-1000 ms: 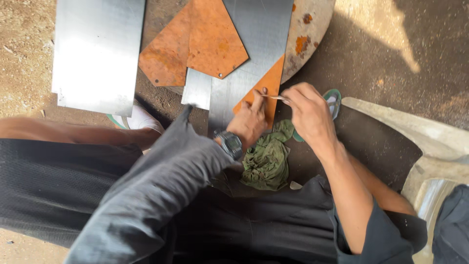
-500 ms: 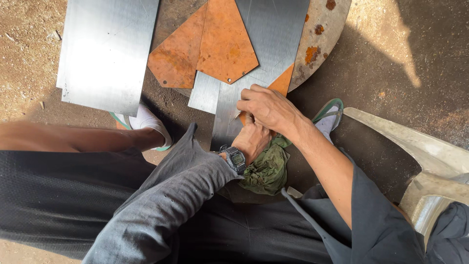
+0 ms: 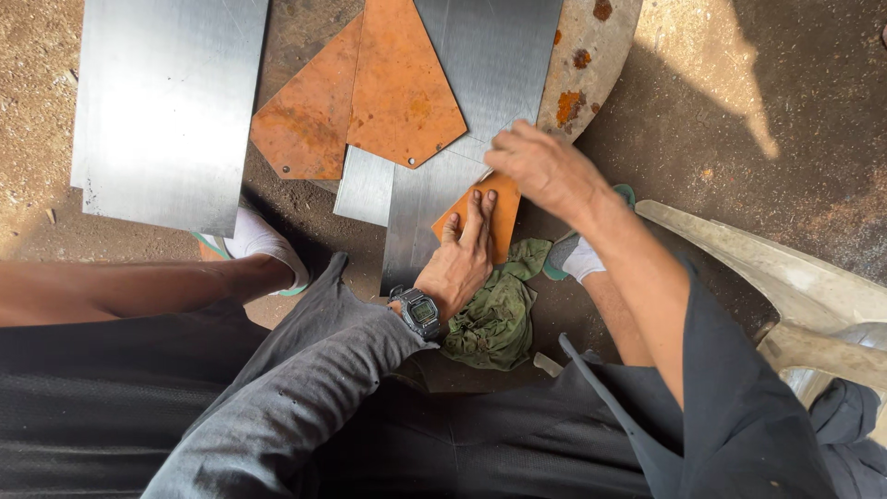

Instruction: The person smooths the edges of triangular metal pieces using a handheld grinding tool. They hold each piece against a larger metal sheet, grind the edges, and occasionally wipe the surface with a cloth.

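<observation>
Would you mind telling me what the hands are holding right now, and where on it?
The left hand lies flat on the small orange plate, pinning its lower edge rather than gripping it. The right hand hovers curled over its top; whether it holds anything cannot be told.

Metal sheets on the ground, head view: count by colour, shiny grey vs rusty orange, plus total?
Shiny grey sheets: 2, a large one at left and one under the hands.
Rusty orange pieces: 3, two pointed ones at top and a small piece beneath the left hand, with the right hand above it.
Total: 5
</observation>
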